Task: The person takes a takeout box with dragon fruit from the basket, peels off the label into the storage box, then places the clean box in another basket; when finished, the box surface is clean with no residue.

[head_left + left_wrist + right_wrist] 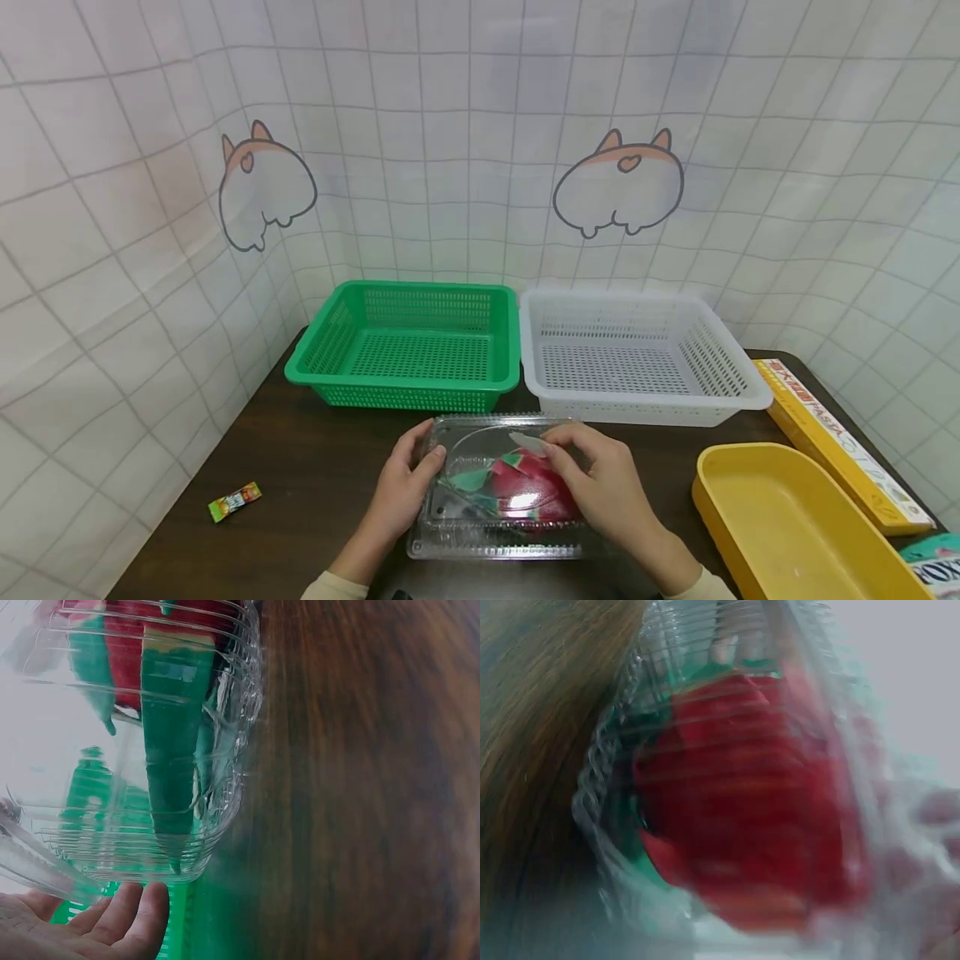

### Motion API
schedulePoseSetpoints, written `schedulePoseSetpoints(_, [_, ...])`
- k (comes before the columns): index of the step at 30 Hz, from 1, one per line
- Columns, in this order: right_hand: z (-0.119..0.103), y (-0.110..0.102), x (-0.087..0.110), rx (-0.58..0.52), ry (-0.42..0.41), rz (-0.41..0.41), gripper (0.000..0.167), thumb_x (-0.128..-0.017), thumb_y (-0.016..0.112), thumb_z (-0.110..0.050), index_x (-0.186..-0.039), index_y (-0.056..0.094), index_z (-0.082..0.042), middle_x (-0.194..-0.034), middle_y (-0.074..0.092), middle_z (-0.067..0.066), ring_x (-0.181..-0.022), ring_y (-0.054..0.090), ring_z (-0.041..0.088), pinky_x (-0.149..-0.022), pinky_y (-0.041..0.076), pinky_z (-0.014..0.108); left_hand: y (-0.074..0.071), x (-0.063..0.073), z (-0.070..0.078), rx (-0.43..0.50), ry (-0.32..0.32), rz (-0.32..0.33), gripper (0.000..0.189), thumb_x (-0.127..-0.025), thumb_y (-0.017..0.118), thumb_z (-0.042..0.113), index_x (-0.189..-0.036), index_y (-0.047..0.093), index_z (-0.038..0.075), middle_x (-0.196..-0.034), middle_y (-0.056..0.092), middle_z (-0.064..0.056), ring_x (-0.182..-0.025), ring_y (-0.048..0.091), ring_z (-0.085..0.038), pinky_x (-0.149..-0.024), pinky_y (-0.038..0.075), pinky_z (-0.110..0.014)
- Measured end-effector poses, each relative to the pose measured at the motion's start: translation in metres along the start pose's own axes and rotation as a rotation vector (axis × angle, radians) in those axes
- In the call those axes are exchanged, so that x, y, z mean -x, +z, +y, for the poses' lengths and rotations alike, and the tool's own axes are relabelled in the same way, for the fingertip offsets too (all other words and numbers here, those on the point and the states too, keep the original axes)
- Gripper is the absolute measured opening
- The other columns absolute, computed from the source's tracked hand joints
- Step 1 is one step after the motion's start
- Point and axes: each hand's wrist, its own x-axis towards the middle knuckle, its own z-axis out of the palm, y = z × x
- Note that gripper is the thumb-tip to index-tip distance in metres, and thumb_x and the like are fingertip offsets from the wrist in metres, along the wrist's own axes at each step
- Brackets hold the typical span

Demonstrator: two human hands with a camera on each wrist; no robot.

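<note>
A clear plastic clamshell box (468,442) rests on the dark table in front of me. Inside it lies a red dragon fruit (528,487) with green scales, seen close through the ribbed wall in the right wrist view (735,802). My left hand (405,483) holds the box by its left side, thumb over the lid edge. Over the lid's right part, my right hand (600,479) pinches a whitish translucent strip (528,443) between thumb and forefinger. The left wrist view shows the left fingertips (154,907) at the box's end.
A green basket (405,387) and a white basket (645,398) stand side by side behind the box. To the right are a yellow tray (795,508) and a long yellow carton (843,450), with a teal package (937,562) at the edge. A small colorful wrapped snack (235,502) lies left.
</note>
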Motion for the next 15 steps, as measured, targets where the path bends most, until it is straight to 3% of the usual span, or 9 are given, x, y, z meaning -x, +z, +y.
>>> schedulePoseSetpoints(5, [-0.005, -0.03, 0.005, 0.017, -0.041, 0.004, 0.017, -0.088, 0.072, -0.006, -0.094, 0.071, -0.021, -0.087, 0.067, -0.011, -0.071, 0.058, 0.007, -0.065, 0.053, 0.021, 0.002, 0.001, 0.0, 0.009, 0.014, 0.008, 0.055, -0.101, 0.055, 0.03, -0.148, 0.039, 0.008, -0.151, 0.038, -0.018, -0.133, 0.043, -0.036, -0.1, 0.042, -0.054])
schedulePoseSetpoints(10, [-0.004, -0.071, 0.013, 0.165, -0.169, 0.015, 0.027, -0.081, 0.077, 0.002, -0.093, 0.071, -0.021, -0.086, 0.068, -0.011, -0.072, 0.057, 0.003, -0.069, 0.047, 0.013, 0.002, 0.001, 0.0, 0.009, 0.014, 0.01, 0.052, -0.102, 0.054, 0.026, -0.148, 0.038, 0.009, -0.151, 0.037, -0.017, -0.133, 0.043, -0.036, -0.1, 0.042, -0.054])
schedulePoseSetpoints(15, [0.006, -0.115, 0.031, 0.335, -0.099, -0.019, 0.026, -0.08, 0.079, -0.003, -0.092, 0.072, -0.025, -0.083, 0.068, -0.012, -0.069, 0.057, -0.001, -0.064, 0.046, 0.01, 0.001, 0.001, 0.001, 0.003, 0.017, 0.005, 0.052, -0.102, 0.054, 0.024, -0.148, 0.038, 0.007, -0.15, 0.039, -0.02, -0.132, 0.044, -0.037, -0.099, 0.042, -0.054])
